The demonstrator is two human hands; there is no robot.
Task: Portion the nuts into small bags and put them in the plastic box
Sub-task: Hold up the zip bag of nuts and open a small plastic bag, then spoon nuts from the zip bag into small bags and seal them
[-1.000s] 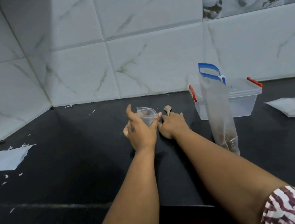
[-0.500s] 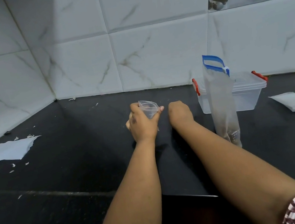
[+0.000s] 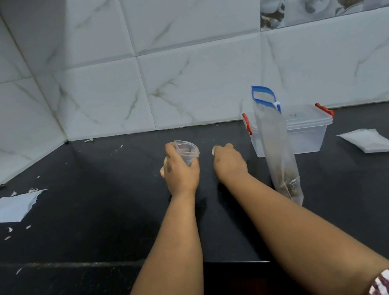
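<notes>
My left hand [image 3: 181, 174] grips a small clear zip bag [image 3: 188, 149] from behind, with the bag's open mouth facing up above my fingers. My right hand [image 3: 230, 164] is beside it with its fingers curled round a small pale spoon [image 3: 215, 149]; only the spoon's tip shows. To the right stands a tall clear bag with a blue zip seal [image 3: 273, 133], with brown nuts [image 3: 290, 186] at its bottom. Behind it, by the wall, is the clear plastic box [image 3: 312, 134], with red clips and its lid on.
The black countertop [image 3: 98, 229] meets white tiled walls in a corner at the back left. A torn white paper [image 3: 4, 212] and small scraps lie at the left. A flat white packet [image 3: 369, 141] lies right of the box. The counter's front edge runs under my forearms.
My left hand has closed round the small bag. My right hand has curled over the spoon, so most of it is now hidden. The view has shifted slightly.
</notes>
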